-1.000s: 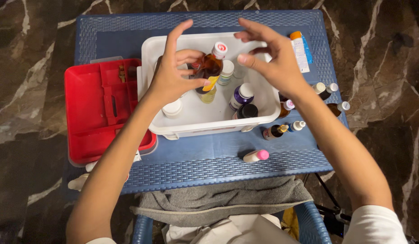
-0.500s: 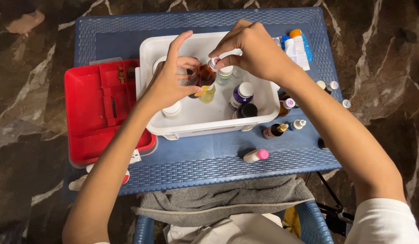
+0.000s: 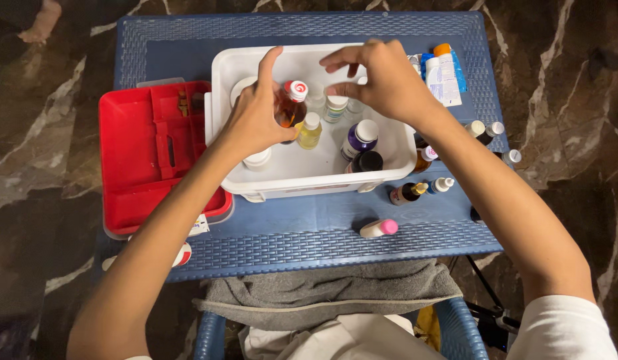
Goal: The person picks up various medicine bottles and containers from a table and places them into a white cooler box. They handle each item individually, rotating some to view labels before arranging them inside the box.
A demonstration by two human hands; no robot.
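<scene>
Blue woven-pattern counter carries all items. Largest container: red lidded case, far left, overhanging the counter edge, shut; contents not visible. Next: white tub, centre, open top. Tub holds an amber bottle with a red-and-white cap, tilted, at its far-left part; one small yellow bottle just right of it; one white-capped jar at the near-left corner; one purple bottle with a white cap; one dark-capped jar at the near wall; one clear white-capped bottle toward the far side. Count in tub: six seen, others possibly hidden under the hands. Left hand has its grip closed around the body of the amber bottle, index finger raised. Right hand hovers above the tub's far-right part, grip narrow, thumb and fingers curled but holding nothing. Right of the tub on the counter: a white tube with an orange cap, lying flat, and several small dropper bottles. One white bottle with a pink cap lies on its side near the front edge.
</scene>
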